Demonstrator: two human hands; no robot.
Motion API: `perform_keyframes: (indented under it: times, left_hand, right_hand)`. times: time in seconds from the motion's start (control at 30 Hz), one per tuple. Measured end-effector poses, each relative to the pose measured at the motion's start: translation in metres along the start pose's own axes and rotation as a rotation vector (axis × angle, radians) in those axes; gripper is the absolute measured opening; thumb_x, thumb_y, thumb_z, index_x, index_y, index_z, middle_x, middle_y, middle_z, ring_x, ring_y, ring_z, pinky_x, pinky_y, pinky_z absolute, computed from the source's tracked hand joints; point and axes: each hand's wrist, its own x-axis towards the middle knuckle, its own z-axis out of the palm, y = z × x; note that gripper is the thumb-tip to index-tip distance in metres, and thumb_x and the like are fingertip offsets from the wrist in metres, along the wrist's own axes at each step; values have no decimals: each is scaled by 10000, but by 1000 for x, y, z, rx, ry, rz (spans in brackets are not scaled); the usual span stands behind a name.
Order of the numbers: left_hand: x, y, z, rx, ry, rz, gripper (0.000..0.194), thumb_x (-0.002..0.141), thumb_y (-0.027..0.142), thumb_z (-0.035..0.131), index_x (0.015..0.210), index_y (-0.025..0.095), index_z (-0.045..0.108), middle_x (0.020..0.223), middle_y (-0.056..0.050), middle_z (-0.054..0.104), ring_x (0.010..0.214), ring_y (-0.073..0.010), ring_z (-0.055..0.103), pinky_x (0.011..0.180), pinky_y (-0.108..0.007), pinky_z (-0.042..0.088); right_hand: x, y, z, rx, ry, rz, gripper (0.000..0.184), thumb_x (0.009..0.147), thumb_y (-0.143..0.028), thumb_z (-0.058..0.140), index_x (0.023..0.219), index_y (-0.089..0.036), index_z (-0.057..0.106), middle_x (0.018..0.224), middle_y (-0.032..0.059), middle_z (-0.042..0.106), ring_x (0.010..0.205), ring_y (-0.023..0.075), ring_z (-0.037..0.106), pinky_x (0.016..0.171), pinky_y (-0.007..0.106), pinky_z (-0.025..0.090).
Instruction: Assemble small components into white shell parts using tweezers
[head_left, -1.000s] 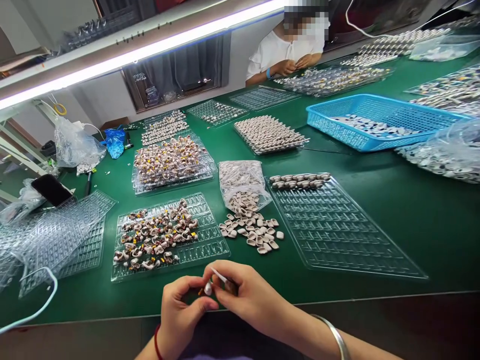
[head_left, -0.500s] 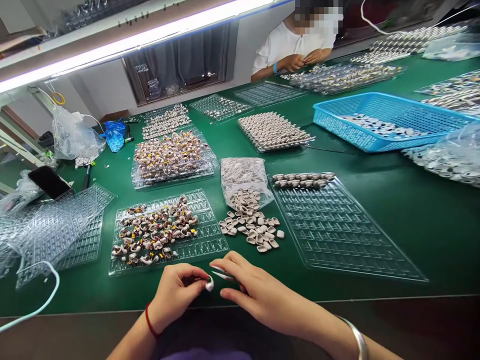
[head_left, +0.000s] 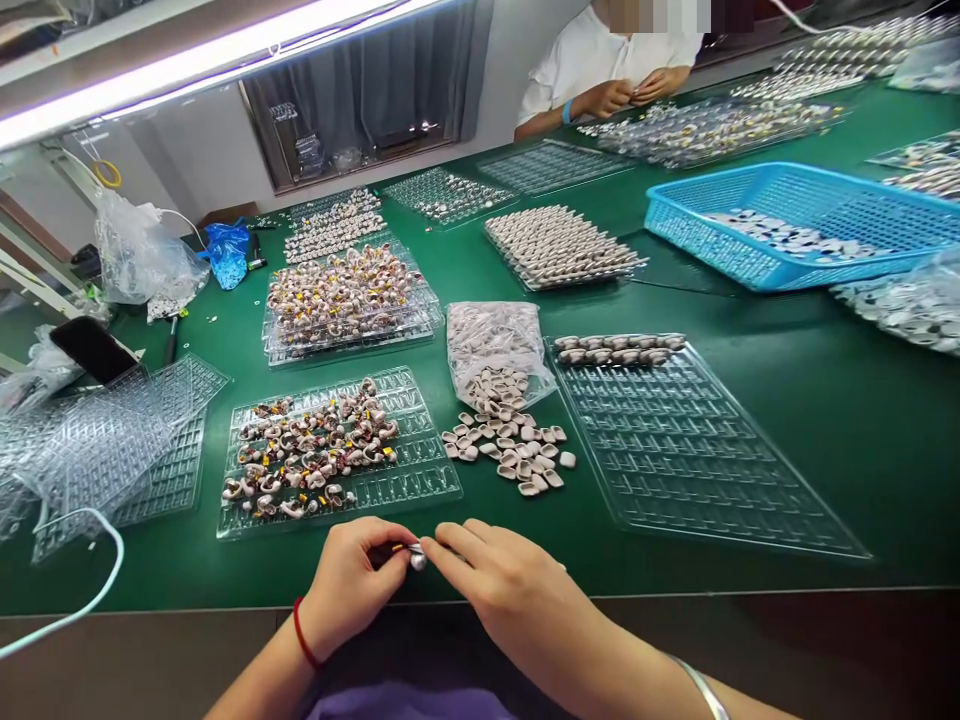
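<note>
Right hand (head_left: pixel 517 580) has come in at the small part (head_left: pixel 418 563) since the earlier frame, closing the gap; left hand (head_left: pixel 352 575) moved little. Left thumb and index pinch the part. Right fingers are curled round tweezers (head_left: pixel 414 547), mostly hidden, tip at the part; exact right thumb grip can't tell. Part sits over the table's (head_left: pixel 187 580) near edge, at 5 o'clock from the left-hand clear tray (head_left: pixel 411 490).

Risk: tweezers could skid on the smooth round end and flick the part off the edge, or nip the orange bit if pressed too hard. A loose pinch could let it twist. Round end points about 4 o'clock, orange bit about 10; long axis roughly 10–4, partly covered.
</note>
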Motion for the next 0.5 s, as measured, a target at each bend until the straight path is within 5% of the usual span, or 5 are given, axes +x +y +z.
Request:
perform_keyframes:
  times: [0.5]
  left_hand:
    - [-2,0,3,33,32,35,180,762,104,608,823,161,769,768,-63,760,672,-175,684,646,-245,530]
  right_hand:
    - [1,-15,-5,-227,-25,-112,192,777,-23,511,852,-100,670,814,109,638,642,207,500,534,338,322]
